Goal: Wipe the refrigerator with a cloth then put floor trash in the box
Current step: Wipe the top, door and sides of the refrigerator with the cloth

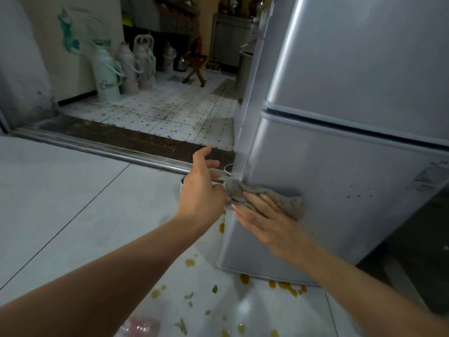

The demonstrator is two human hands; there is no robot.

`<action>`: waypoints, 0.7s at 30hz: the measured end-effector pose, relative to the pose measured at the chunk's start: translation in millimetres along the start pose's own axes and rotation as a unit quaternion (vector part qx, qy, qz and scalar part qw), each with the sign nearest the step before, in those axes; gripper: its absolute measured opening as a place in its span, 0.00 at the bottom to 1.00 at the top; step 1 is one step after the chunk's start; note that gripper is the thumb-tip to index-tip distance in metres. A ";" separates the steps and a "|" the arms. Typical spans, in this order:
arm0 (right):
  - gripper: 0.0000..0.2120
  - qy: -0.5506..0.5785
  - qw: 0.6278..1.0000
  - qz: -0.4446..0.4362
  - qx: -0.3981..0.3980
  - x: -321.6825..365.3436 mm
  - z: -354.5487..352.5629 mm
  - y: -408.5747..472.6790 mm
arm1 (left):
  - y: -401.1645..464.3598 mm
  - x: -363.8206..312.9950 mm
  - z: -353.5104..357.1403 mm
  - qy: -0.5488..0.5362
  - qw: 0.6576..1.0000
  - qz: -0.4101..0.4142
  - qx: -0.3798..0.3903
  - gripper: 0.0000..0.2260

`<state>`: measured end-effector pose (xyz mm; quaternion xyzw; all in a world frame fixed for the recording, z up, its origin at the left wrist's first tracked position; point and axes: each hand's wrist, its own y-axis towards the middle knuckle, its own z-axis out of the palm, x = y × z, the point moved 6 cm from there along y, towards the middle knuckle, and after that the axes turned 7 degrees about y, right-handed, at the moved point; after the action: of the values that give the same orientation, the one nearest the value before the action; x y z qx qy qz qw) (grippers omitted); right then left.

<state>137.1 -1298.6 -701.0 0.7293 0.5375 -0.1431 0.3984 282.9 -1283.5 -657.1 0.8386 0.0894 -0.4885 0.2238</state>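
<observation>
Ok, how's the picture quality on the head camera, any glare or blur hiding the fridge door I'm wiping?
Head view: dim overall; wide-angle bending of the silver refrigerator; bright glare streak along its upper door edge; the grey cloth under the right hand is reasonably sharp; the left hand slightly blurred; the pale green flasks smeared.

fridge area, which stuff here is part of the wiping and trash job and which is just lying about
Part of the job:
cloth
refrigerator
yellow and green scraps on the floor

Just lying about:
thermos flasks by the wall
wooden stool
metal cabinet
</observation>
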 end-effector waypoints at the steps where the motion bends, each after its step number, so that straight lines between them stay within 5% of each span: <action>1: 0.22 0.003 1.000 -0.010 0.024 4.6 3.7 -5.0 | -0.9 0.7 1.8 0.008 1.000 0.002 0.007 0.32; 4: 0.21 0.006 0.999 -0.019 0.035 -9.8 -5.1 -8.3 | -1.5 -6.4 8.1 0.001 1.000 0.016 0.018 0.32; 10: 0.16 -0.083 0.988 0.041 -0.125 -102.8 -76.1 7.9 | 10.2 -39.0 18.9 -0.038 0.998 0.057 0.001 0.31; 14: 0.18 -0.025 0.974 0.128 -0.184 -98.0 -59.4 -10.5 | 5.7 -46.3 30.3 -0.028 0.997 0.074 -0.026 0.31; 21: 0.24 0.011 1.000 0.014 -0.019 -35.2 4.8 -80.9 | -10.0 -46.5 37.4 -0.014 0.996 0.077 -0.038 0.32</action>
<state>52.1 -1317.2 -716.3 0.7305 0.5344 -0.1195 0.4080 226.5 -1288.8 -635.7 0.8268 0.0396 -0.4781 0.2937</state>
